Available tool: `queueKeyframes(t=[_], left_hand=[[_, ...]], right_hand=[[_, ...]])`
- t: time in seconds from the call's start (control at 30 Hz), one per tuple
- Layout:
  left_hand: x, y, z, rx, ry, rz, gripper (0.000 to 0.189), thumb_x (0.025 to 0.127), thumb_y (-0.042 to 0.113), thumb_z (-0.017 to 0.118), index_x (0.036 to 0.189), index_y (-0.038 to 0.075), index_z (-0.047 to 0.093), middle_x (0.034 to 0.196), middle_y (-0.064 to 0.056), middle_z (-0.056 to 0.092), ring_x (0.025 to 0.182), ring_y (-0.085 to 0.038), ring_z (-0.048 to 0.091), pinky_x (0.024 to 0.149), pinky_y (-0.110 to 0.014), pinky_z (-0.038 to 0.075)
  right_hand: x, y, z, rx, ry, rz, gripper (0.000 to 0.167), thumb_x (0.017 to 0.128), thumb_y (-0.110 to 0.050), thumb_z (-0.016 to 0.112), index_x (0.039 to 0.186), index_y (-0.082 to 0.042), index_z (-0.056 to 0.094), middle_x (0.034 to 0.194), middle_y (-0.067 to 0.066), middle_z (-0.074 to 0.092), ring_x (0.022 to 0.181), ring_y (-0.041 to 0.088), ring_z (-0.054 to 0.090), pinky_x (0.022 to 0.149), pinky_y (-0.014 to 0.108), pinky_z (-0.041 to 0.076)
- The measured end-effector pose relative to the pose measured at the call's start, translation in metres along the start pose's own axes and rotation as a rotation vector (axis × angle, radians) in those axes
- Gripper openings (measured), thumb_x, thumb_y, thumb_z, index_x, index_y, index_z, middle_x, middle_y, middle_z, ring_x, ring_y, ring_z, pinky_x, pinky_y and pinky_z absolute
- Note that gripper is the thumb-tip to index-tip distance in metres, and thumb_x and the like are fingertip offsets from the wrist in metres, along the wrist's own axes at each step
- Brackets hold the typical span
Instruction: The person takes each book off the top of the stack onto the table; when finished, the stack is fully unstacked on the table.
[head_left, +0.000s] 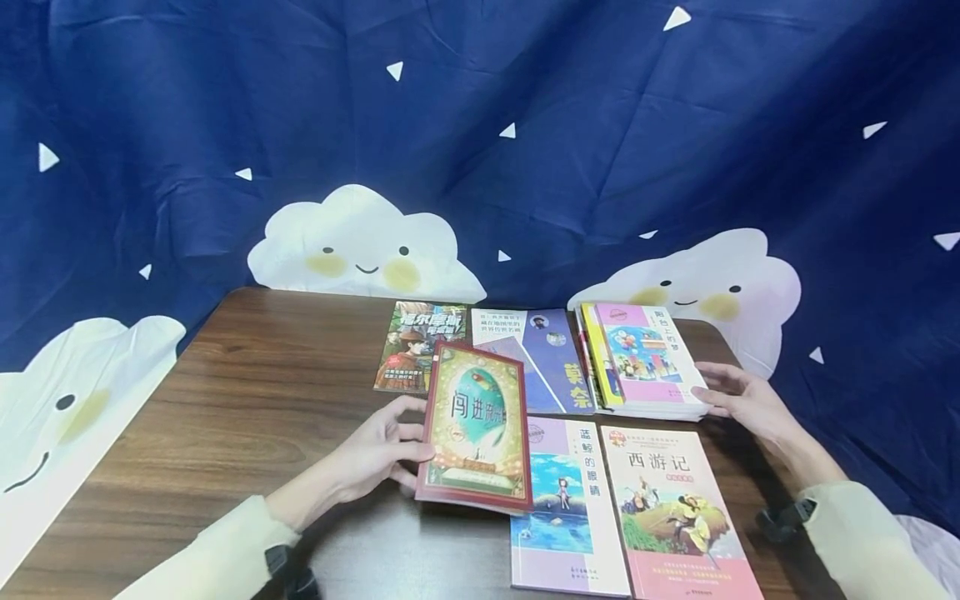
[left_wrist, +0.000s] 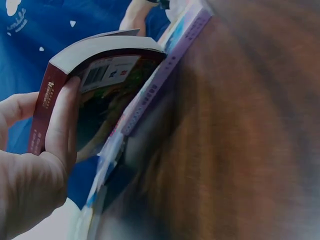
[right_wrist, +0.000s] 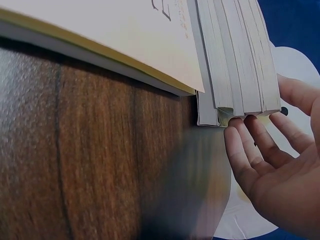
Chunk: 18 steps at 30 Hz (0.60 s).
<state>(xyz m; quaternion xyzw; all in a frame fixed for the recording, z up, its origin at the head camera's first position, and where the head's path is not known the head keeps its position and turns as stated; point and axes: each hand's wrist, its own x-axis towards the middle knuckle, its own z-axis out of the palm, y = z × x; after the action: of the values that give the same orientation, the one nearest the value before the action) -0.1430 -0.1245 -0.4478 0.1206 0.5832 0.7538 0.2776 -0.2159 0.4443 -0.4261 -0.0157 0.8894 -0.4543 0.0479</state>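
My left hand (head_left: 375, 454) grips a paperback with a red border and green-gold cover (head_left: 480, 433) by its left side. In the left wrist view, the thumb and fingers pinch its dark red spine (left_wrist: 42, 107), and the book is tilted above the others. On the right, my right hand (head_left: 742, 404) touches the right edge of a stack of books (head_left: 652, 358) topped by a pink and white cover. Seen in the right wrist view, its extended fingers (right_wrist: 240, 155) rest along the stack's page edges (right_wrist: 245, 65).
A blue-purple book (head_left: 551, 358) and a detective-style comic book (head_left: 408, 350) lie at the back. In front are a blue seaside-cover book (head_left: 562, 508) and a pink-bottomed book (head_left: 675, 508). All lie on a brown wooden table (head_left: 285, 375) before a blue cloud-print curtain (head_left: 480, 125).
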Motion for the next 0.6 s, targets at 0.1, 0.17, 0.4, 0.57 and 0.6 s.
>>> queueKeyframes(t=[0.1,0.17,0.4,0.57,0.6], left_hand=[[-0.020,-0.005,-0.005,0.000,-0.028,0.000,0.059,0.095,0.000,0.069,0.143,0.004,0.035,0.113,-0.007,0.076,0.095,-0.024,0.078,0.075,-0.047,0.071],[-0.031,-0.008,-0.007,-0.004,-0.048,-0.003,0.056,0.096,0.000,0.069,0.142,0.005,0.036,0.115,-0.008,0.076,0.097,-0.024,0.078,0.076,-0.049,0.071],[-0.056,-0.020,-0.015,-0.016,-0.058,-0.045,0.056,0.098,0.002,0.068,0.142,0.004,0.034,0.117,-0.009,0.075,0.101,-0.025,0.078,0.079,-0.051,0.070],[-0.061,-0.027,-0.020,-0.019,-0.033,-0.074,0.063,0.098,0.003,0.068,0.146,-0.003,0.027,0.114,-0.008,0.075,0.099,-0.024,0.078,0.079,-0.048,0.071],[-0.062,-0.028,-0.020,-0.019,-0.031,-0.081,0.065,0.098,0.003,0.068,0.146,-0.004,0.026,0.113,-0.008,0.075,0.098,-0.024,0.078,0.079,-0.047,0.071]], right_hand=[[0.001,-0.001,0.001,0.008,-0.002,0.009,0.073,0.103,-0.024,0.071,0.155,0.013,0.035,0.112,-0.023,0.060,0.093,-0.010,0.065,0.078,0.020,0.067],[0.000,-0.001,0.001,0.003,-0.001,0.016,0.074,0.103,-0.025,0.071,0.155,0.012,0.036,0.114,-0.020,0.060,0.093,-0.011,0.065,0.078,0.020,0.067],[-0.001,0.000,-0.001,0.031,-0.001,0.002,0.073,0.102,-0.024,0.072,0.154,0.014,0.035,0.106,-0.033,0.060,0.094,-0.010,0.066,0.078,0.019,0.066],[-0.001,0.000,0.000,0.032,-0.005,0.002,0.074,0.102,-0.024,0.071,0.154,0.014,0.035,0.105,-0.035,0.058,0.094,-0.011,0.065,0.078,0.018,0.066],[-0.001,0.000,0.000,0.032,-0.003,0.001,0.074,0.102,-0.024,0.072,0.154,0.014,0.035,0.105,-0.035,0.058,0.094,-0.011,0.065,0.078,0.018,0.066]])
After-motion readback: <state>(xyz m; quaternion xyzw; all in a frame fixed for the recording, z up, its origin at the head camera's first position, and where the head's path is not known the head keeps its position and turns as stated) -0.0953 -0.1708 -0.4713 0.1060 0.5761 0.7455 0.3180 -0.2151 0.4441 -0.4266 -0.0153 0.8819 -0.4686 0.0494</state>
